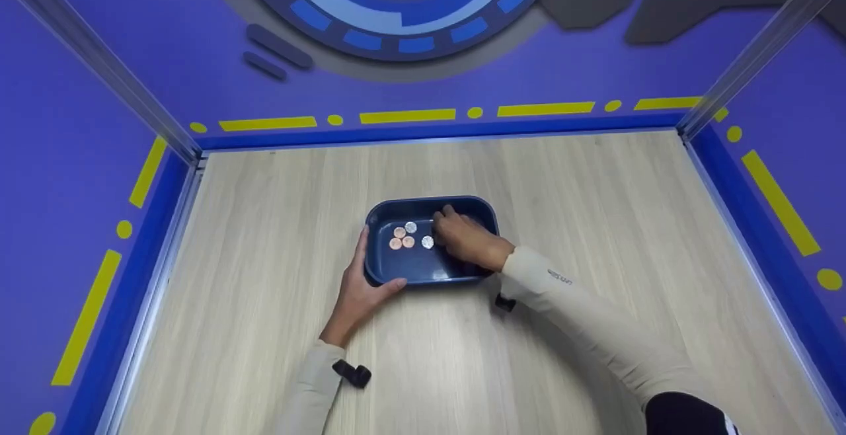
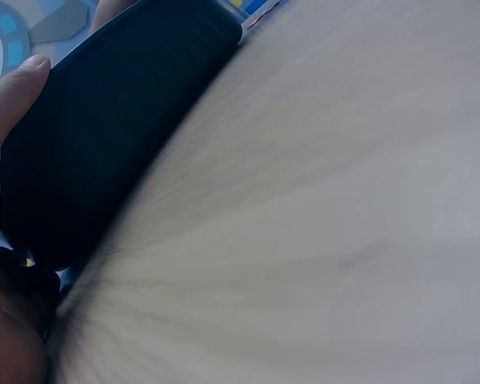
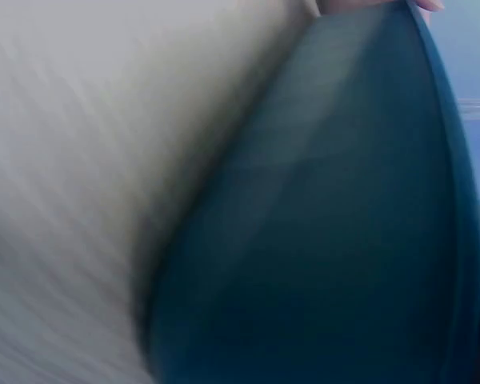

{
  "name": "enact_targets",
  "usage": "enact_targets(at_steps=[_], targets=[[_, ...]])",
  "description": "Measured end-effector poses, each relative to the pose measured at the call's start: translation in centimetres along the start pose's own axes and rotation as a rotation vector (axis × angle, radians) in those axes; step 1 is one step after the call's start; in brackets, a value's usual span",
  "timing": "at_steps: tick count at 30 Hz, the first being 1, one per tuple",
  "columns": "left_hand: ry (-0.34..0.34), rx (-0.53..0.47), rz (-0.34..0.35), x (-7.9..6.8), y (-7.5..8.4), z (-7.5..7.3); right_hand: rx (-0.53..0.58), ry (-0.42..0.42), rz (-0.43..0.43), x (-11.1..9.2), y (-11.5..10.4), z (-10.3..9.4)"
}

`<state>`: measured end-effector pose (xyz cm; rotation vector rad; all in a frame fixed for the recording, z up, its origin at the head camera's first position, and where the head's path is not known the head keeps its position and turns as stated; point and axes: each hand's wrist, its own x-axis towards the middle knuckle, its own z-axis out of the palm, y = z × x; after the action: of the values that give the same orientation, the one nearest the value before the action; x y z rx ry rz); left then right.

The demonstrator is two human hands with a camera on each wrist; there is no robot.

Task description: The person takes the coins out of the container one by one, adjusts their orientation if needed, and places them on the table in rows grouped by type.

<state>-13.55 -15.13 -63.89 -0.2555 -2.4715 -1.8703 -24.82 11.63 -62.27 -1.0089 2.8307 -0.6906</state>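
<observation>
A dark blue rectangular tray stands on the table, with three copper-coloured coins and two silver coins lying on its floor. My left hand holds the tray's near left corner, fingers along the left wall and thumb at the front rim. In the left wrist view, the thumb of that hand presses against the tray's wall. Over the right part of the tray, my right hand reaches in with bent fingers. Its fingertips are partly hidden, and whether a coin is between them cannot be seen.
The light wood table surrounds the tray on all sides. Blue-purple panels with yellow markings enclose it at the back, left and right. A black wrist strap sits on the left sleeve.
</observation>
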Motion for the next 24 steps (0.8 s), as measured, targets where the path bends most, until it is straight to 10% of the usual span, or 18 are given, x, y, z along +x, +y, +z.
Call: enact_targets(at_steps=[8,24], targets=[[0.001,-0.002,0.018,0.0,0.2,0.0,0.132,0.010,-0.045,-1.1,-2.9,-4.0],[0.004,0.015,0.027,0.1,0.0,0.0,0.203,0.116,-0.055,-3.6,-3.1,-6.1]])
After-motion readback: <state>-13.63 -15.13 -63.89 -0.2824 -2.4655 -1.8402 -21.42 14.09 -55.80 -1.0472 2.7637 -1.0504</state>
